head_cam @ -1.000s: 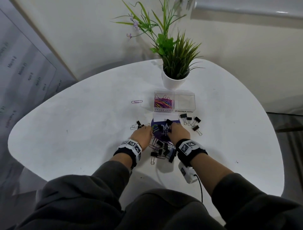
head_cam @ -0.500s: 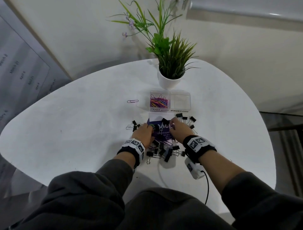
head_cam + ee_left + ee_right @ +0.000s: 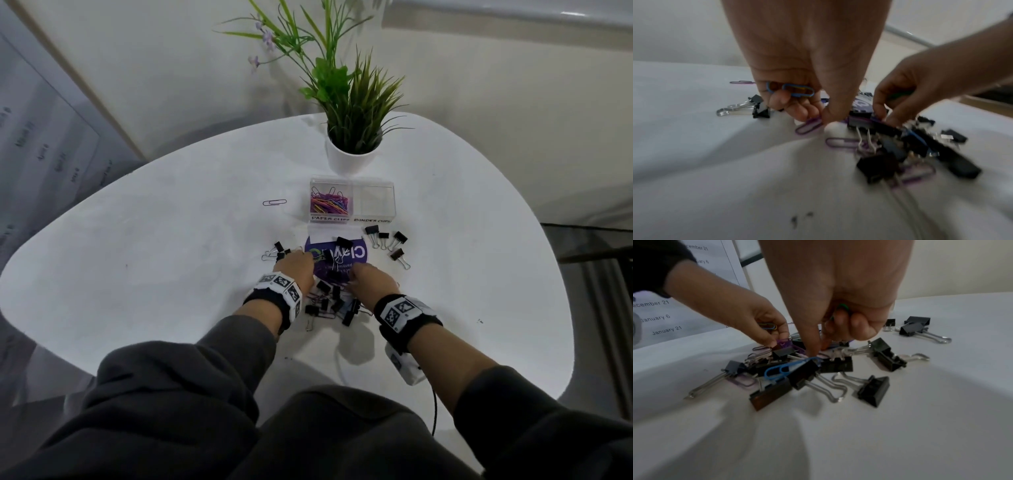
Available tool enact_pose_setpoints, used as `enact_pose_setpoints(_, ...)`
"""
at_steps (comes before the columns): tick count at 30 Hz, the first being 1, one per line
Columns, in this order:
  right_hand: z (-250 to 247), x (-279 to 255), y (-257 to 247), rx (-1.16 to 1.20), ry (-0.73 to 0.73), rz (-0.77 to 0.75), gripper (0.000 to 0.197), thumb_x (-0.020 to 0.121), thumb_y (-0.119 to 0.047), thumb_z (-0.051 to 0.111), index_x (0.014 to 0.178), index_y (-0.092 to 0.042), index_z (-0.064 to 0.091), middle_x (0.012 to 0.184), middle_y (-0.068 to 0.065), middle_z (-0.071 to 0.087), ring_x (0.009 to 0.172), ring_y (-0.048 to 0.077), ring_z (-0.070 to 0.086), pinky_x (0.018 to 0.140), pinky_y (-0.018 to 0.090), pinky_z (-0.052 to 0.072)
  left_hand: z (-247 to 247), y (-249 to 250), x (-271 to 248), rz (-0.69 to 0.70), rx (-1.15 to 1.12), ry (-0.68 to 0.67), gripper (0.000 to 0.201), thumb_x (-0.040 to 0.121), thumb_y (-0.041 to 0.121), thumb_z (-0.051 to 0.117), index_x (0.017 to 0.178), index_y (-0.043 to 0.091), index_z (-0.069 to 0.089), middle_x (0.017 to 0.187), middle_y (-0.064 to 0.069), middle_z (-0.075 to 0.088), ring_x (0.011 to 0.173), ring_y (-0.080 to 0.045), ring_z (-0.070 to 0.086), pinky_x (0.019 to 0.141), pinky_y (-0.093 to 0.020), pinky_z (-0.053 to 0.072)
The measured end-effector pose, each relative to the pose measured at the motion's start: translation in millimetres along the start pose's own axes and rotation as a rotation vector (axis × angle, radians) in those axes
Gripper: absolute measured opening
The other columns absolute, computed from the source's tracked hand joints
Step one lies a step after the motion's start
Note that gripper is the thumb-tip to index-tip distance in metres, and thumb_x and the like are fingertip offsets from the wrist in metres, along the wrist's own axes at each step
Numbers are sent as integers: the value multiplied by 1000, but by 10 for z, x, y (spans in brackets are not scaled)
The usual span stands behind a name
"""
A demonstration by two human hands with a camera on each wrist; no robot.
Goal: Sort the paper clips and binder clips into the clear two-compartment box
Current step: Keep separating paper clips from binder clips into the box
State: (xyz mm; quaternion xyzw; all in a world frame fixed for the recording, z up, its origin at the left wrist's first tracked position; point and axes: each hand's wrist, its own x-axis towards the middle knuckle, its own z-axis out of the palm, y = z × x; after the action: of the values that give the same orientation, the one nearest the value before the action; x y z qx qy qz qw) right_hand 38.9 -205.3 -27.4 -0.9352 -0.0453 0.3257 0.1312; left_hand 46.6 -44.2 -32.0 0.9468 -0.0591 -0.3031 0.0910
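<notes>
Black binder clips (image 3: 872, 390) tangle with purple, blue paper clips (image 3: 785, 369)

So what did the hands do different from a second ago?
The right hand drew back toward the person, uncovering more of the purple card. The left hand stayed at the pile, holding blue paper clips. The clear box and the lone paper clip did not move.
</notes>
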Motion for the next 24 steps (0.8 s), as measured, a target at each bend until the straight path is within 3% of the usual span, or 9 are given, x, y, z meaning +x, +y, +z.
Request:
enact_pose_setpoints(4, -22, 17, -51, -68, -40, -16, 23, 94, -17, 47, 111, -3, 54, 117, 16, 60, 106, 33, 60, 83, 37, 47, -5, -18, 35, 3, 24, -13, 29, 91, 12, 53, 119, 2, 55, 125, -17, 52, 116, -34, 52, 93, -40, 46)
enact_pose_setpoints(6, -56, 20, -55, -74, -59, -33, 19, 93, -14, 47, 107, -4, 54, 114, 17, 60, 103, 33, 60, 79, 37, 47, -7, -29, 33, 21, 89, 7, 28, 92, 10, 50, 119, 3, 54, 124, -16, 52, 116, -34, 51, 92, -40, 46)
enact_pose_setpoints(8, -94, 8, -40, -27, -58, -42, 4, 91, -13, 47, 92, -9, 48, 100, 17, 57, 90, 30, 58, 69, 34, 41, -13, -48, 23, 65, 145, 18, 25, 93, 8, 47, 116, 3, 54, 119, -17, 57, 111, -34, 55, 90, -40, 47)
enact_pose_setpoints(11, -154, -25, 4, 100, -43, -25, 14, 90, -14, 47, 81, -10, 38, 76, 7, 46, 72, 22, 43, 53, 27, 31, -1, -77, -8, 110, 159, 12, 24, 93, 2, 44, 117, 4, 51, 115, -17, 60, 104, -34, 59, 86, -41, 48)
enact_pose_setpoints(14, -201, -58, 56, 211, -34, 1, 22, 90, -11, 44, 72, -16, 34, 64, -2, 38, 63, 20, 37, 50, 24, 27, 36, -86, -77, 88, 47, -8, 30, 93, -1, 39, 122, 3, 45, 120, -18, 53, 106, -35, 57, 88, -42, 46)
enact_pose_setpoints(16, -215, -77, 66, 273, -39, 22, 6, 91, -8, 41, 87, -12, 40, 67, -1, 43, 64, 19, 41, 52, 25, 32, 41, -116, -130, 49, -61, -27, 32, 93, -2, 36, 125, 3, 43, 126, -19, 47, 107, -36, 55, 89, -43, 45)
enact_pose_setpoints(19, -198, -81, 59, 388, -50, 44, 27, 91, -3, 37, 115, -7, 50, 88, 6, 52, 78, 22, 50, 68, 30, 41, 33, -190, -193, 2, -168, -25, 28, 98, 9, 34, 122, 0, 44, 128, -20, 44, 106, -37, 56, 89, -42, 44)
enact_pose_setpoints(21, -182, -67, 43, 444, -34, 79, 33, 91, 0, 35, 116, -4, 56, 94, 8, 52, 84, 22, 50, 70, 29, 41, 16, -234, -226, -38, -183, -12, 31, 101, 18, 30, 119, -1, 46, 124, -20, 51, 106, -35, 56, 89, -39, 44)
enact_pose_setpoints(24, -167, -13, 13, 416, -13, 124, 26, 93, -3, 35, 105, -1, 57, 101, 16, 57, 87, 20, 47, 68, 25, 37, -8, -279, -295, -64, -139, -13, 34, 102, 23, 26, 119, 2, 46, 115, -20, 61, 103, -35, 60, 86, -39, 46)
